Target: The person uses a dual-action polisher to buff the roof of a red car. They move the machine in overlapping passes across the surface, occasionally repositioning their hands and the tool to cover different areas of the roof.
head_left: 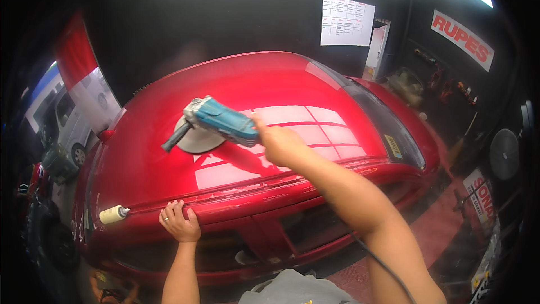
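Observation:
A teal power polisher (224, 121) with a round pale pad (198, 139) rests on the glossy red car roof (242, 84). My right hand (278, 142) is wrapped round the rear end of its body, the arm stretched across from the lower right. The polisher's dark side handle (175, 137) sticks out to the left, with no hand on it. My left hand (180, 222) lies on the roof's near edge, its fingers spread and a ring on one of them. Just left of it, a cream bottle (113, 214) with a grey tip lies on its side.
A dark power cord (388, 270) hangs beside my right arm. Beyond the roof stands a dark wall with a white chart (347, 21). A round fan (504, 153) is at the right. To the left are a bin (59, 163) and a white vehicle (64, 110).

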Demonstrator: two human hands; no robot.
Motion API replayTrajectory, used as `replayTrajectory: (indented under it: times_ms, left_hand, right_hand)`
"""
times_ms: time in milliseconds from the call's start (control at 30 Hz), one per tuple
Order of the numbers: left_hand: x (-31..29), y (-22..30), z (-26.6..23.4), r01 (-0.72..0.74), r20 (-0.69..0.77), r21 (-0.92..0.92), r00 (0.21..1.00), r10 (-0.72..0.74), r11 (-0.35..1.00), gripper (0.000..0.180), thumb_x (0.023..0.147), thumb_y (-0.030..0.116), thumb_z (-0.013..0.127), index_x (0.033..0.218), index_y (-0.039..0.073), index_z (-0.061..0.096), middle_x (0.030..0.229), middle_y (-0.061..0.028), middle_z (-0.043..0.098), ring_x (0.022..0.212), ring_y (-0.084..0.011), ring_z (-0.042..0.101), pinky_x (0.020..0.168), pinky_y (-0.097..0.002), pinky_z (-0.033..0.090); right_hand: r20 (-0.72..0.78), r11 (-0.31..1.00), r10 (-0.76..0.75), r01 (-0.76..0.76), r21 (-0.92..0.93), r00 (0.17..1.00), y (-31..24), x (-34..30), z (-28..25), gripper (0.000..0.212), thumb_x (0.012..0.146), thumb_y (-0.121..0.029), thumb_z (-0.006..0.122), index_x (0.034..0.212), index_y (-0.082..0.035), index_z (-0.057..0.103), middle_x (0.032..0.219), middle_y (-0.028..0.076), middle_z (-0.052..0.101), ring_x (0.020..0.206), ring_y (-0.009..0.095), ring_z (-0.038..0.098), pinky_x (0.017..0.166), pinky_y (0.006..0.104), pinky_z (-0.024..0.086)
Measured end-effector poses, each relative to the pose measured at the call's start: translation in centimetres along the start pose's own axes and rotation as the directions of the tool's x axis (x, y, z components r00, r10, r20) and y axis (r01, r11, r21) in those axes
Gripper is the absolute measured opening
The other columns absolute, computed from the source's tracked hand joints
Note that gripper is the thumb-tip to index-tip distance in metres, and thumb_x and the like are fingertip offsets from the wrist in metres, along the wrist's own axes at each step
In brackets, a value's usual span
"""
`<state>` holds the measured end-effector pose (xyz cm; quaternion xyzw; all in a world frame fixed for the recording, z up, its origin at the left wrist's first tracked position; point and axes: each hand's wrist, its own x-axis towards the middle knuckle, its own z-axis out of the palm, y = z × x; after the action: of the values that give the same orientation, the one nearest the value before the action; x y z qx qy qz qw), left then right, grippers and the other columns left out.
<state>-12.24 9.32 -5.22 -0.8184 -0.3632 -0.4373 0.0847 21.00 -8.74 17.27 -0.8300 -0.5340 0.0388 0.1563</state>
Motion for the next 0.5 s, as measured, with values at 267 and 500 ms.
replayTrajectory:
  times_ms: [267, 500]
  left_hand:
    - [0.2, 0.2, 0.0, 0.02, 0.001, -0.004, 1.0, -0.02, 1.0, 0.037, 0.093, 0.033, 0.069, 0.117, 0.006, 0.075, 0.125, -0.0157, 0.07, 0.129, -0.0395, 0.061, 0.119, -0.0585, 0.039]
    - [0.4, 0.3, -0.3, 0.003, 0.01, -0.008, 1.0, -0.003, 1.0, 0.038, 0.092, 0.034, 0.069, 0.117, 0.007, 0.074, 0.125, -0.0159, 0.071, 0.127, -0.0393, 0.063, 0.118, -0.0597, 0.039]
  right_hand:
    - [-0.159, 0.913, 0.393, -0.405, -0.055, 0.906, 16.3, -7.4, -3.2, 0.093, 0.092, -0.005, 0.074, 0.175, -0.02, 0.034, 0.12, 0.031, 0.078, 0.115, 0.048, 0.077, 0.098, 0.0593, 0.061]
    - [-0.213, 0.79, 0.599, -0.613, -0.001, 0.772, 23.8, -3.8, -5.2, 0.091, 0.09, -0.002, 0.073, 0.173, -0.014, 0.037, 0.132, 0.037, 0.074, 0.129, 0.051, 0.072, 0.111, 0.0557, 0.057]
